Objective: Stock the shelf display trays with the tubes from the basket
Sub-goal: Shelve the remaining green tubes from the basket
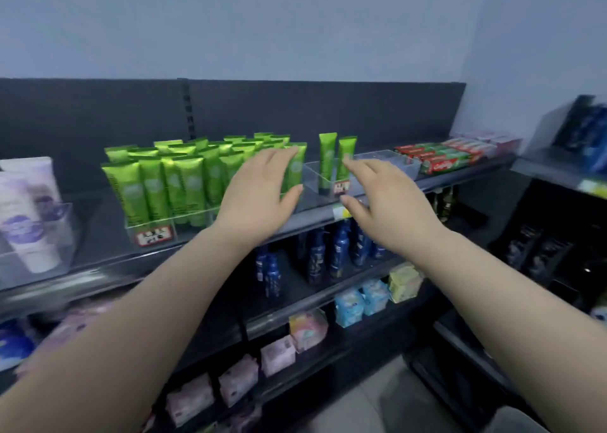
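Note:
Several green tubes (154,186) stand upright in a clear display tray (149,227) on the top shelf. My left hand (259,196) reaches over the right end of that tray, fingers straight, fingertips against a green tube (295,166). To the right a second clear tray (387,163) holds two upright green tubes (327,160). My right hand (377,202) hovers in front of this tray, fingers spread and relaxed, its fingertips near the right one of the two tubes. The basket is not in view.
White and purple tubes (29,209) stand in a tray at far left. Red and green toothpaste boxes (440,160) lie at right on the top shelf (98,242). Blue bottles (338,252) fill the shelf below, small packs (351,307) lower down. Another rack (558,202) stands at right.

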`<state>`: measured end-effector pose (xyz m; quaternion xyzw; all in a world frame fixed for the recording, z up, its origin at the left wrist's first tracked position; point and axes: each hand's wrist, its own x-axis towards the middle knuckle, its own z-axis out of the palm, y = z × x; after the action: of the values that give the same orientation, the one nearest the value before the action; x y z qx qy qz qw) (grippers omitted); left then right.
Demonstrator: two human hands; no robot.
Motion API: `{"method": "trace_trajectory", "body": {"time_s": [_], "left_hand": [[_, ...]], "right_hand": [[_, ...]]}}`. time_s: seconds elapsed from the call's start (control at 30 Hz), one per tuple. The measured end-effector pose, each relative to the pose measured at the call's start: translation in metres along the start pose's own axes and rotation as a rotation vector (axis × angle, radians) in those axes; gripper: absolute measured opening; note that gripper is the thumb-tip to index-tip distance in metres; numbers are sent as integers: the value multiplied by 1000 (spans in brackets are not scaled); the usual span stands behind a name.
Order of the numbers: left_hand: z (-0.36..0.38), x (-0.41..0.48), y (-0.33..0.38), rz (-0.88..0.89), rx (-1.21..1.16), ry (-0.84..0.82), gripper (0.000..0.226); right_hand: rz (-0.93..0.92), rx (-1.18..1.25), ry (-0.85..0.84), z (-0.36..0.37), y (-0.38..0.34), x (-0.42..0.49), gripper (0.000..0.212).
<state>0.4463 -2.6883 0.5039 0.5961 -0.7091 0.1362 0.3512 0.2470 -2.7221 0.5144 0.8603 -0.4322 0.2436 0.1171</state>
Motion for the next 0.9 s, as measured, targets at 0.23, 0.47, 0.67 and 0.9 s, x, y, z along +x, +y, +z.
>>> {"method": "trace_trajectory", "body": {"time_s": [0.23,0.47,0.67,0.9], "left_hand": [[95,3,93,136,-161,-135,55],[189,7,150,239,-298,-309,55],[277,11,183,350,-433,-391,51],[384,1,224,368,-530,-627,53]], "right_hand": [[214,-66,-45,-6,103,-89,57],[478,-68,-70,14,181,-154,59],[677,-73,-110,49,242,-201,61],[941,-68,-161,87,289,-276,60]]}}
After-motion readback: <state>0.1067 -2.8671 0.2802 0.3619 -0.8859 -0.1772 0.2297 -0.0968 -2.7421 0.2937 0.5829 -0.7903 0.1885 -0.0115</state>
